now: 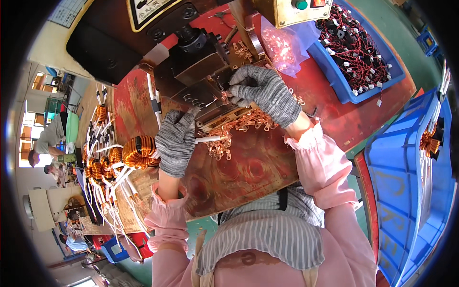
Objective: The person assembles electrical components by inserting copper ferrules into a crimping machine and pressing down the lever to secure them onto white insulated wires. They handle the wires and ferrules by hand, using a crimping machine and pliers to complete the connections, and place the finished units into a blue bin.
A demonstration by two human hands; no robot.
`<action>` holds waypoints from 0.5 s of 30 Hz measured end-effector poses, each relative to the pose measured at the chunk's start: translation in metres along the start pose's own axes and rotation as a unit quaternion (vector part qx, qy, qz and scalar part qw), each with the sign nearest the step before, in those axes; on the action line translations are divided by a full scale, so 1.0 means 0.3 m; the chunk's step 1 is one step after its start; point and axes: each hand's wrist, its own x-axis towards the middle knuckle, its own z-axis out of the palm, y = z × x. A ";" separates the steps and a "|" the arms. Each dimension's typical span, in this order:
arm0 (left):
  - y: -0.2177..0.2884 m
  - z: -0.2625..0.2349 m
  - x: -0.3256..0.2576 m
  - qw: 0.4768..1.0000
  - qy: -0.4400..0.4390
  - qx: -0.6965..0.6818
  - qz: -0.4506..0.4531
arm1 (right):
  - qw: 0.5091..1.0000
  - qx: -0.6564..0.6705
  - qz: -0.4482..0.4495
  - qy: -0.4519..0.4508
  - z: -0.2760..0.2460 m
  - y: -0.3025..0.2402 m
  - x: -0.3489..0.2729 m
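Note:
My left hand (176, 141), in a grey knitted glove, is closed on the white lead wire of a copper-wound toroid coil (138, 152). The coil rests against the left side of that hand, and another white lead (210, 139) sticks out to its right. My right hand (267, 91), gloved alike, pinches a small copper cable lug (224, 97) at the die of a dark metal press (201, 71). The bare wire tip points toward the lug; whether it is inside cannot be made out. Loose copper lugs (251, 119) lie heaped just below the press.
Several coils with white leads (101, 167) are piled on the table at left. A clear bag of lugs (282, 48) lies behind my right hand. A blue tray (351, 98) holds red-and-black wired parts. A blue crate (397, 191) stands at right. People are in the left background.

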 end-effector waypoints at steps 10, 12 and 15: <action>0.005 0.040 -0.011 0.994 0.058 0.087 0.032 | 1.000 0.007 0.009 -0.005 0.000 0.001 0.008; 0.012 0.041 -0.008 0.992 0.063 0.106 0.033 | 1.000 0.009 0.011 -0.001 0.001 -0.005 0.008; 0.011 0.045 -0.015 0.989 0.066 0.131 0.029 | 1.000 0.024 0.011 0.015 0.009 -0.006 0.014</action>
